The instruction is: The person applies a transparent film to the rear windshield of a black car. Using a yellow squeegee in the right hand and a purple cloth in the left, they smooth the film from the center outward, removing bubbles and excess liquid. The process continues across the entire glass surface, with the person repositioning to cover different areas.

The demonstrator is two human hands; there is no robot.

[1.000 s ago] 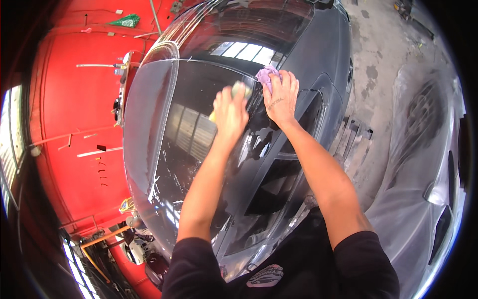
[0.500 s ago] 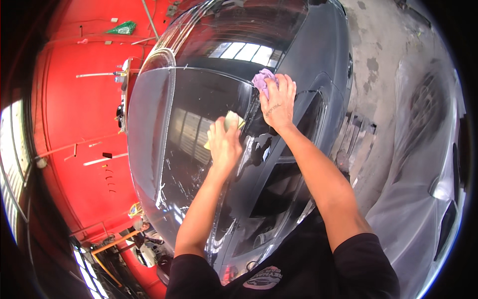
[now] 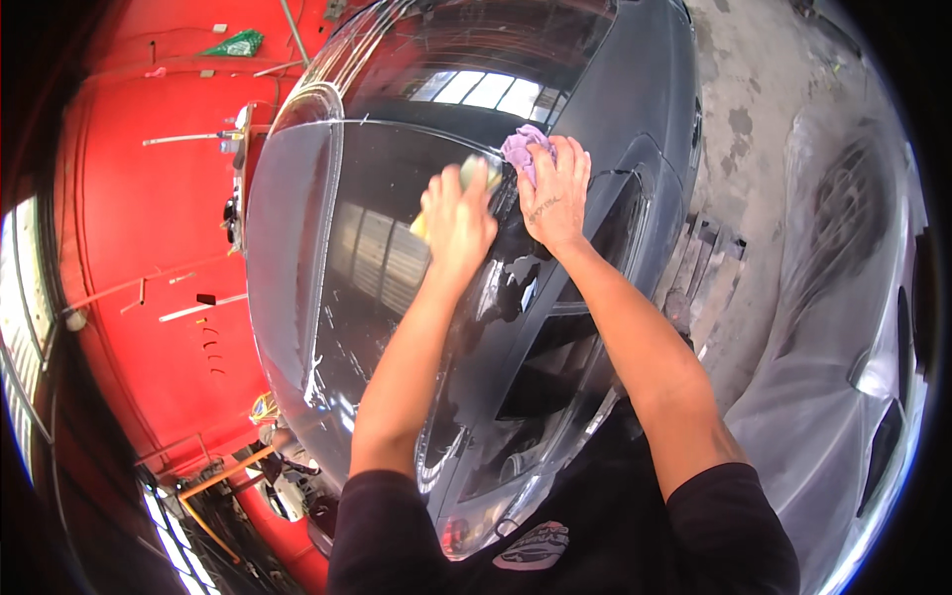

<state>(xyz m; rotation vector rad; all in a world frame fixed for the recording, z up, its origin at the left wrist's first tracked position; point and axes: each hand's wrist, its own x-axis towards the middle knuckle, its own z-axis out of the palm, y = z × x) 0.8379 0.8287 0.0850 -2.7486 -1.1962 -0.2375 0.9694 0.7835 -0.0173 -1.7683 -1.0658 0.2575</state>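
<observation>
The dark grey car (image 3: 397, 169) fills the middle, its black glossy roof panel under my hands. My left hand (image 3: 458, 220) is closed around a pale yellow pad (image 3: 476, 175), pressed on the roof near its right edge; hand and pad are slightly smeared by motion. Just to the right, my right hand (image 3: 557, 198) grips a crumpled lilac cloth (image 3: 524, 149) at the roof's side edge, above the window. White streaks and wet-looking patches (image 3: 508, 283) mark the roof below the hands.
A second car under clear plastic sheeting (image 3: 823, 397) stands on the right. Between the cars a wooden pallet (image 3: 709, 258) lies on the stained concrete floor (image 3: 744, 99). At the left is a red wall (image 3: 149, 218) with a narrow shelf of items (image 3: 238, 178) and an orange frame (image 3: 223, 476).
My left hand has slid the yellow pad forward and slightly right along the roof, closer to the lilac cloth. My right hand stays almost in place, still gripping the cloth.
</observation>
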